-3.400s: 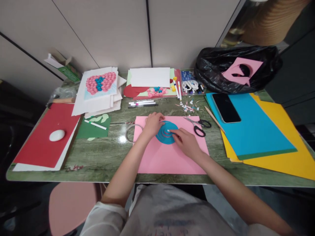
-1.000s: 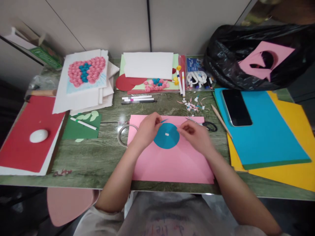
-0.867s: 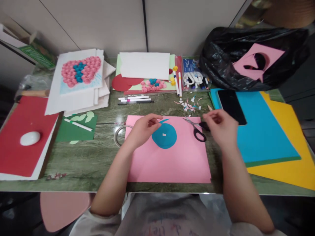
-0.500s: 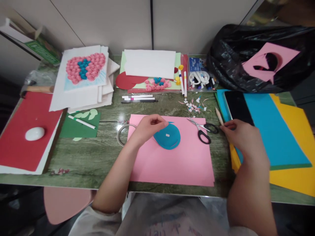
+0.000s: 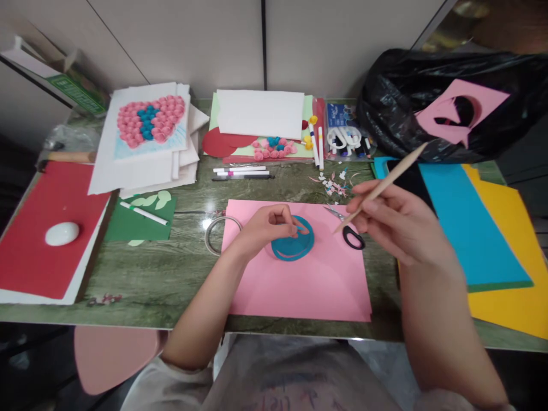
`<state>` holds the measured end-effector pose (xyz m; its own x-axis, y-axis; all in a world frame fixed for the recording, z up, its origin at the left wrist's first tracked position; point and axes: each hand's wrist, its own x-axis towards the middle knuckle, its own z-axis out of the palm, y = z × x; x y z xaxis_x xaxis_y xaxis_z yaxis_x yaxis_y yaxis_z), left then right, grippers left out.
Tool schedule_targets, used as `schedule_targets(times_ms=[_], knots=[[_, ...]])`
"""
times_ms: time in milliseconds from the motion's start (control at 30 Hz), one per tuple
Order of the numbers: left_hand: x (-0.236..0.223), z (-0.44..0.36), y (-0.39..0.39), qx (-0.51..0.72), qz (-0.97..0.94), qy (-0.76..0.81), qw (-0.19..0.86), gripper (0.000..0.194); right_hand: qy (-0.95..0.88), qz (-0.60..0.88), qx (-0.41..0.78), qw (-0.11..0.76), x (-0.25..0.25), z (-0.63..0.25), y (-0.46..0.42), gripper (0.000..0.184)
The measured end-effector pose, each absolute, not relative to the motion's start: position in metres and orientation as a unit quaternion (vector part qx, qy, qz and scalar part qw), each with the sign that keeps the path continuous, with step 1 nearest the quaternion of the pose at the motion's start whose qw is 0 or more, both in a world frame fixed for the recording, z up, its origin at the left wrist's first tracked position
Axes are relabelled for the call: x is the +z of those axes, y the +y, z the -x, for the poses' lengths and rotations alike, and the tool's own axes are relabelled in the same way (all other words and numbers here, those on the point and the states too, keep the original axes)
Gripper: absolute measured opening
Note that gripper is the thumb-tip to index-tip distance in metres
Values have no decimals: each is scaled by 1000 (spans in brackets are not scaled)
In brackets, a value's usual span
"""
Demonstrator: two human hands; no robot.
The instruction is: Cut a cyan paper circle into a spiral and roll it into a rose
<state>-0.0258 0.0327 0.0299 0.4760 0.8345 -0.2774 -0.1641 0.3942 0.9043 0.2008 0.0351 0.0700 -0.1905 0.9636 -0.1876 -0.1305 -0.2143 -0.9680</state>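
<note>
My left hand (image 5: 272, 226) is closed in a pinch at the upper left of a blue paper disc (image 5: 291, 251) cut into a spiral, with a thin blue strip end at its fingertips. The disc lies on pink paper (image 5: 295, 294), and narrow pink gaps show between its turns. Raised over the right side of the pink paper, my right hand (image 5: 402, 222) grips a pointed wooden stick (image 5: 396, 172), its lower tip slanting down to the left. Black-handled scissors (image 5: 354, 238) lie partly hidden behind that hand.
A tape roll (image 5: 207, 235) touches the pink paper's left edge. Paper scraps (image 5: 334, 185) and pens (image 5: 242, 172) lie behind. At right are blue sheets (image 5: 479, 240), yellow sheets (image 5: 509, 308), a partly covered phone (image 5: 411, 177) and a black bag (image 5: 385, 108). Red paper (image 5: 38, 262) lies left.
My right hand left the disc, reached right, picked up the wooden stick beside the blue sheets and brought it back leftward. My left hand shifted slightly right, now pinching the strip end over the disc.
</note>
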Motion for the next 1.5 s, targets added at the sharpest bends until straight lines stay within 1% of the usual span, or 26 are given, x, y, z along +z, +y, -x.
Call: schedule_targets(times_ms=[133, 333, 567, 733, 1067, 1300, 1500], knots=[[31, 25, 33, 338, -437, 379, 743, 17, -469, 420, 643, 437, 58, -172, 44, 18], [30, 26, 32, 327, -430, 388, 747, 16, -450, 415, 653, 446, 32, -159, 43, 18], [30, 23, 32, 292, -443, 396, 749, 16, -448, 419, 649, 451, 32, -162, 37, 12], [30, 22, 32, 276, -454, 396, 748, 16, -468, 419, 641, 441, 30, -164, 37, 12], [26, 21, 32, 288, -445, 371, 763, 18, -465, 390, 660, 443, 26, -165, 36, 11], [24, 22, 32, 290, -464, 355, 758, 15, -468, 385, 662, 442, 22, -164, 36, 10], [28, 21, 31, 297, -479, 359, 744, 16, -474, 405, 630, 464, 20, -160, 35, 6]])
